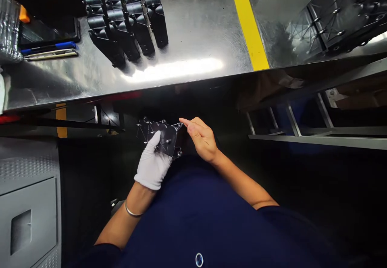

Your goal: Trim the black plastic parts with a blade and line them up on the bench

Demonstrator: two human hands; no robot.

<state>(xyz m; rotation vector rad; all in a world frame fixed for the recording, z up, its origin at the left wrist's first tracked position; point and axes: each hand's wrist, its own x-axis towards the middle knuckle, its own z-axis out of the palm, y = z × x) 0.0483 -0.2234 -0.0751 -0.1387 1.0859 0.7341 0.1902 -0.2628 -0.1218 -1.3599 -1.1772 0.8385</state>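
My left hand [153,163], in a white glove, grips a black plastic part [166,138] with its thumb across the face. The part has small metal pins and round lugs at its corners, and it is held in front of my body below the table edge. My bare right hand [202,137] is at the part's right side, its index fingertip at the upper right lug. The fingers of this hand are bent and close together; whether they pinch something small cannot be made out.
On the metal table [193,30] stand rows of black parts [130,16], with a blue pen [50,47] to the left. A yellow stripe [249,24] crosses it. More black parts [338,18] lie at right. A grey case [28,207] is at lower left, a metal frame [317,139] at right.
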